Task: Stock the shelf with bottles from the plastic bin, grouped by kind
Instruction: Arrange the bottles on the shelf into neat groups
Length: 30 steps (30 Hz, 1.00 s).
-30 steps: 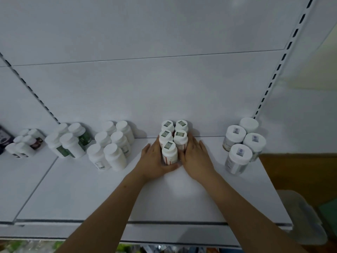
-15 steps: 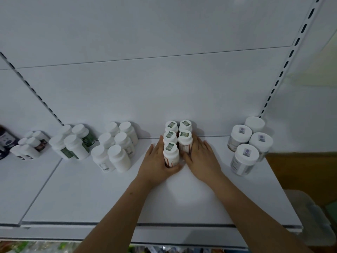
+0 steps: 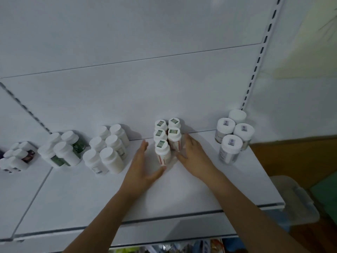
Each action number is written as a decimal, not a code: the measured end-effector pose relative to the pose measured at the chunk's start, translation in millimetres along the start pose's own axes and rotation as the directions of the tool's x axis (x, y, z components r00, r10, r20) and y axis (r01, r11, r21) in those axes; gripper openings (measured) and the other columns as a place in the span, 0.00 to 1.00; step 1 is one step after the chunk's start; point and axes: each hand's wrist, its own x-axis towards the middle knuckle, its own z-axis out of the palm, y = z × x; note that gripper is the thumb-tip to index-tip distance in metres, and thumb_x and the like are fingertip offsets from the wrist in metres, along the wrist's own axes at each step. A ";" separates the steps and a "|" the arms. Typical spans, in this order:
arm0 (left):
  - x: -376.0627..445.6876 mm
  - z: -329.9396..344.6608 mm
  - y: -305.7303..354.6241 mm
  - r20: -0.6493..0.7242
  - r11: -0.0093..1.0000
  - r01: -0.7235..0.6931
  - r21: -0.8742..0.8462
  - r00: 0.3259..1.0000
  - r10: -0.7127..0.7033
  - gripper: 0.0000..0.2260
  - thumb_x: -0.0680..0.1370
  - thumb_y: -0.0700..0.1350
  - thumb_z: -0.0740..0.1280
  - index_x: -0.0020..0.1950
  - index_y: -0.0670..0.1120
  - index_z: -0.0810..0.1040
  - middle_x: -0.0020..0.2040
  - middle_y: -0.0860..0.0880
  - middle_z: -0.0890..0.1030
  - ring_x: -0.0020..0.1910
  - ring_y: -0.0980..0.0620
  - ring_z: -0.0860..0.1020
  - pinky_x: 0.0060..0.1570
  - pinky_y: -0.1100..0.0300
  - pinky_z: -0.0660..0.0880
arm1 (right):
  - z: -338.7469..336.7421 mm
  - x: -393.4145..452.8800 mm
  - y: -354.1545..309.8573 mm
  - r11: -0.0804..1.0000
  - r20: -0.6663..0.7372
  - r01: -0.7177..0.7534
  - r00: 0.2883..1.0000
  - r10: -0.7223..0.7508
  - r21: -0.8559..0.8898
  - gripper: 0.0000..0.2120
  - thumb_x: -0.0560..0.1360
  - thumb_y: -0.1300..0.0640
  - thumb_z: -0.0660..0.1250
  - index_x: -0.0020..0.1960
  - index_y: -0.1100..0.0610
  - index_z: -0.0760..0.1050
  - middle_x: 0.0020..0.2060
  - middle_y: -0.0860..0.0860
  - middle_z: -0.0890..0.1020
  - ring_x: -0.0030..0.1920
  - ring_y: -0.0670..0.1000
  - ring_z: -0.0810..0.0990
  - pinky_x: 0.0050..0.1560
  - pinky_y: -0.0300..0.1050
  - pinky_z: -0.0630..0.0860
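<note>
Several small white bottles with green-stickered caps (image 3: 162, 148) stand in a tight two-column cluster at the back middle of the white shelf (image 3: 182, 194). My left hand (image 3: 141, 167) lies just left of the front bottle with its fingers spread; only the thumb tip reaches the bottle's base. On the right of the cluster, my right hand (image 3: 194, 156) rests flat on the shelf, its fingertips against the side of the second-row bottle. Neither hand grips a bottle. The clear plastic bin (image 3: 295, 199) shows blurred below the shelf at the lower right.
Other groups stand along the back: wide jars with purple-stickered lids (image 3: 231, 143) at the right, plain white bottles (image 3: 107, 154), green-labelled bottles (image 3: 63, 150) and small dark-labelled bottles (image 3: 16, 157) to the left. A slotted upright (image 3: 255, 70) runs up the back panel.
My left hand has opened and slid a little left, away from the front bottle it was cupping. My right hand stays against the cluster. The view shifted slightly.
</note>
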 end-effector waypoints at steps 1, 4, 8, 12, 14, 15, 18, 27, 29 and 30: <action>-11.1 -4.3 4.6 -0.103 0.999 -0.035 0.026 0.994 0.037 0.40 0.73 0.60 0.72 0.79 0.51 0.56 0.76 0.53 0.64 0.73 0.57 0.65 0.71 0.55 0.66 | -6.8 -12.9 -6.2 1.000 -0.019 0.018 1.000 -0.018 0.021 0.31 0.81 0.51 0.61 0.78 0.60 0.54 0.77 0.56 0.61 0.76 0.55 0.59 0.74 0.45 0.56; -18.8 -6.5 34.2 -0.374 0.978 -0.195 0.070 0.904 0.207 0.20 0.77 0.51 0.67 0.66 0.45 0.72 0.59 0.48 0.73 0.57 0.50 0.74 0.57 0.51 0.75 | -31.4 -50.1 -19.7 0.991 -0.184 0.123 0.976 -0.113 0.043 0.17 0.83 0.54 0.58 0.70 0.57 0.69 0.68 0.51 0.72 0.68 0.51 0.70 0.66 0.46 0.69; -4.8 17.6 90.1 -0.343 0.917 -0.398 0.022 0.858 0.381 0.14 0.76 0.46 0.66 0.59 0.41 0.75 0.53 0.47 0.74 0.52 0.48 0.74 0.54 0.58 0.72 | -82.3 -78.0 -19.6 0.979 -0.467 0.171 0.878 -0.103 0.107 0.12 0.82 0.55 0.60 0.63 0.54 0.76 0.59 0.46 0.79 0.59 0.44 0.75 0.60 0.36 0.72; 1.3 54.3 126.9 -0.225 0.897 -0.441 -0.026 0.877 0.424 0.18 0.76 0.45 0.70 0.64 0.44 0.73 0.56 0.50 0.73 0.55 0.52 0.74 0.56 0.58 0.74 | -134.4 -86.1 9.4 0.981 -0.663 0.083 0.746 0.054 0.173 0.12 0.82 0.55 0.60 0.64 0.51 0.74 0.58 0.44 0.77 0.57 0.41 0.74 0.58 0.31 0.70; 2.6 73.1 132.0 -0.139 0.913 -0.405 -0.044 0.908 0.396 0.24 0.75 0.48 0.72 0.69 0.45 0.70 0.61 0.50 0.72 0.60 0.52 0.73 0.60 0.54 0.74 | -148.9 -83.4 32.9 0.960 -0.662 -0.028 0.719 0.214 0.280 0.14 0.81 0.52 0.61 0.67 0.50 0.71 0.61 0.45 0.75 0.58 0.42 0.73 0.57 0.35 0.70; 3.3 81.7 133.8 -0.096 0.924 -0.380 -0.049 0.922 0.375 0.28 0.75 0.50 0.72 0.72 0.45 0.67 0.65 0.49 0.70 0.64 0.52 0.72 0.64 0.53 0.73 | -153.5 -80.4 45.5 0.934 -0.631 -0.078 0.718 0.295 0.348 0.17 0.81 0.50 0.62 0.69 0.50 0.70 0.64 0.45 0.74 0.60 0.43 0.72 0.58 0.37 0.70; 8.0 104.6 138.4 0.024 0.957 -0.288 -0.037 0.957 0.289 0.40 0.75 0.59 0.70 0.79 0.47 0.55 0.76 0.48 0.61 0.75 0.51 0.61 0.74 0.52 0.63 | -157.9 -66.2 80.4 0.848 -0.474 -0.185 0.760 0.444 0.497 0.24 0.80 0.46 0.63 0.74 0.50 0.64 0.71 0.47 0.69 0.67 0.47 0.70 0.54 0.36 0.73; 26.8 145.9 152.9 0.169 0.983 -0.137 -0.118 0.973 0.156 0.49 0.73 0.59 0.71 0.81 0.45 0.43 0.80 0.49 0.56 0.77 0.51 0.58 0.73 0.59 0.58 | -138.2 -29.0 97.1 0.737 -0.155 -0.338 0.846 0.510 0.585 0.33 0.80 0.46 0.63 0.79 0.53 0.55 0.77 0.51 0.63 0.74 0.54 0.65 0.73 0.51 0.63; 33.3 154.1 150.9 0.170 0.979 -0.137 -0.152 0.972 0.163 0.45 0.73 0.59 0.68 0.81 0.45 0.46 0.79 0.48 0.59 0.77 0.50 0.61 0.74 0.53 0.62 | -137.3 -27.2 94.9 0.736 -0.127 -0.344 0.856 0.501 0.583 0.28 0.81 0.49 0.62 0.78 0.53 0.58 0.74 0.51 0.68 0.70 0.54 0.69 0.68 0.49 0.66; 37.7 158.9 148.4 0.160 0.976 -0.135 -0.173 0.974 0.163 0.43 0.74 0.58 0.67 0.80 0.44 0.48 0.79 0.47 0.59 0.77 0.51 0.61 0.74 0.49 0.62 | -136.4 -28.0 93.4 0.734 -0.120 -0.333 0.864 0.488 0.592 0.25 0.81 0.50 0.61 0.76 0.53 0.60 0.71 0.52 0.70 0.66 0.53 0.71 0.64 0.47 0.67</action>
